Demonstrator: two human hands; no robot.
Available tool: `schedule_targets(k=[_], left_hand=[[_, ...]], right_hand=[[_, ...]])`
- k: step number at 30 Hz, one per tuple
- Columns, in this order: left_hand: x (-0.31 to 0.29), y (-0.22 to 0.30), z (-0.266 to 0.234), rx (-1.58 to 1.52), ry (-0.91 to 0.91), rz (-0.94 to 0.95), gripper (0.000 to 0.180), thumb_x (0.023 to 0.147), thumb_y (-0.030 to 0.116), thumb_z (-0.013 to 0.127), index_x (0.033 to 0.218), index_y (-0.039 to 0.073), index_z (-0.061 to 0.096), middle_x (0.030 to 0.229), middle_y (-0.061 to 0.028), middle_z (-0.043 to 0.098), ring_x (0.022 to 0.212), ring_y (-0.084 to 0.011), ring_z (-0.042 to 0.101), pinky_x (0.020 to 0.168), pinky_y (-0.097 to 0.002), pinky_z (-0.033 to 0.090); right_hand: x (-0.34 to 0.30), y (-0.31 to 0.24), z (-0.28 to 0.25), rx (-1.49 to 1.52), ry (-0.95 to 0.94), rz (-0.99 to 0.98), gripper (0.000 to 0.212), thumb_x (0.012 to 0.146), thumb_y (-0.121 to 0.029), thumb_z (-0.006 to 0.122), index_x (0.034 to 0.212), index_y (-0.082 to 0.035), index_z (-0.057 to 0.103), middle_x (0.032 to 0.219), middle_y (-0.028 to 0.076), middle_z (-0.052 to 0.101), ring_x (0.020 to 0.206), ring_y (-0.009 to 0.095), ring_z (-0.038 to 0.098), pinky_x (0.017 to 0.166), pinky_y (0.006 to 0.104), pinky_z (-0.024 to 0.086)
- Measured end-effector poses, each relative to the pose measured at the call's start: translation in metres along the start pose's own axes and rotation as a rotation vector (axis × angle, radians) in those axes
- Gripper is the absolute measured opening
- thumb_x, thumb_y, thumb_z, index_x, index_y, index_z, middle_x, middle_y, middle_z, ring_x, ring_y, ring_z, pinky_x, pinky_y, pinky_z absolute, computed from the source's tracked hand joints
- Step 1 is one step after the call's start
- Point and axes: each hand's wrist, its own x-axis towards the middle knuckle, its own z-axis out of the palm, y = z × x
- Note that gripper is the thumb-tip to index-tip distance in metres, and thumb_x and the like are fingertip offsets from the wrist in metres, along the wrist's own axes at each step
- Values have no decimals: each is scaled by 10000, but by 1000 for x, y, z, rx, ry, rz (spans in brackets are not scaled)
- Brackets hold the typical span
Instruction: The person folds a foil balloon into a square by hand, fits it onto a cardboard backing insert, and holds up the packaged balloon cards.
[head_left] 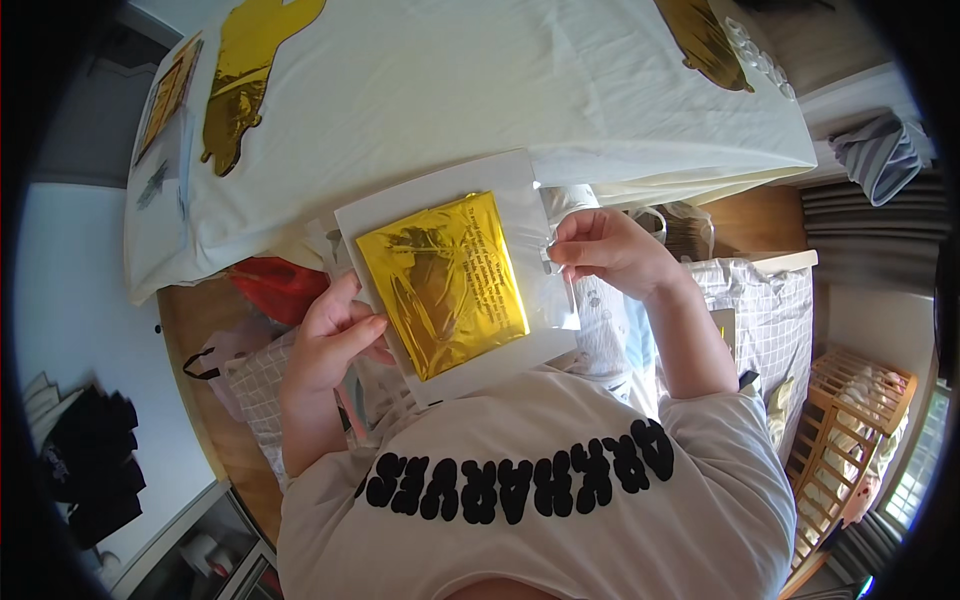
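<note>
A folded gold foil balloon lies flat against a white card, with small dark print along its right part. Around the card is a clear plastic sleeve, whose loose edge sticks out on the right. My left hand grips the card's left edge, thumb on the front; its other fingers are partly hidden behind. At the right, my right hand pinches the sleeve's edge between thumb and forefinger. The whole package is held tilted in front of my chest, at the near edge of the table.
On the white-covered table, flat gold foil shapes lie at the far left and far right. A picture sheet rests by the left edge. Below the table are a red bag and checked cloth. A wooden-railed crib stands right.
</note>
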Motion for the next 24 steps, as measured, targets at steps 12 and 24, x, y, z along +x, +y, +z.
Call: schedule_targets(k=[12,24], left_hand=[[7,-2,-5,41,41,-75,593,968,64,563,1511,-11,338,1093,-138,730,867,-191,752,684,-295,637],[7,5,3,127,99,-82,506,969,71,625,1433,-19,444,943,-61,725,789,-97,703,661,-250,605]], right_hand=[[2,6,4,64,8,-41,156,951,-218,758,943,-64,743,869,-18,720,727,43,626,673,205,514],[3,14,3,130,37,-25,133,924,-176,781,980,-66,730,883,5,733,774,66,674,688,220,548]])
